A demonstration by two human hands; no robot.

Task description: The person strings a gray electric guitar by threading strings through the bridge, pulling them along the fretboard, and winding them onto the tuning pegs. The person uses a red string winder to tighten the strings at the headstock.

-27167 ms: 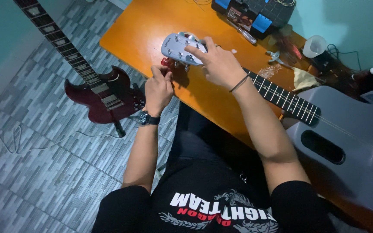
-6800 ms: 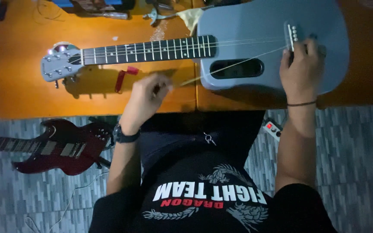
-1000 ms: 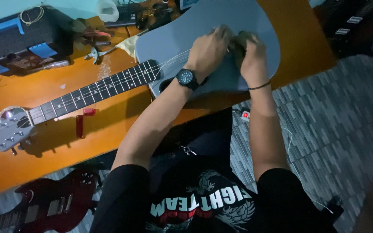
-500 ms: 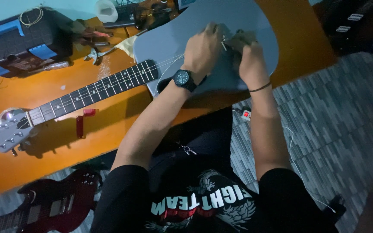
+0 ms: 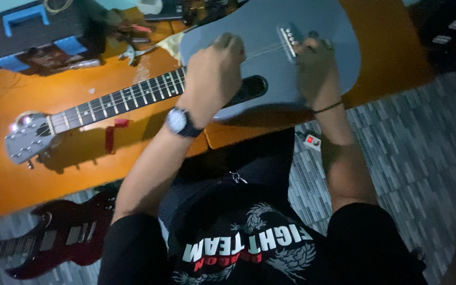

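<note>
A grey acoustic guitar (image 5: 270, 31) lies flat on the orange table (image 5: 80, 169), its headstock (image 5: 27, 140) at the left and its white bridge (image 5: 289, 41) at the right. My left hand (image 5: 215, 68), with a wristwatch, rests closed over the strings near the sound hole (image 5: 249, 87). My right hand (image 5: 315, 58), with a thin bracelet, sits just right of the bridge with its fingers curled at the pins. A string runs taut between the two hands; which fingers pinch it is hidden.
A red string winder (image 5: 111, 136) lies under the neck. A black and blue toolbox (image 5: 32, 31) and loose tools (image 5: 133, 42) stand at the table's back. A dark red electric guitar (image 5: 64, 237) lies on the tiled floor, a small red-buttoned switch (image 5: 310, 141) too.
In the last second my two hands have drawn apart: the left one slid toward the sound hole, and the right one stayed by the bridge. The view shifted slightly.
</note>
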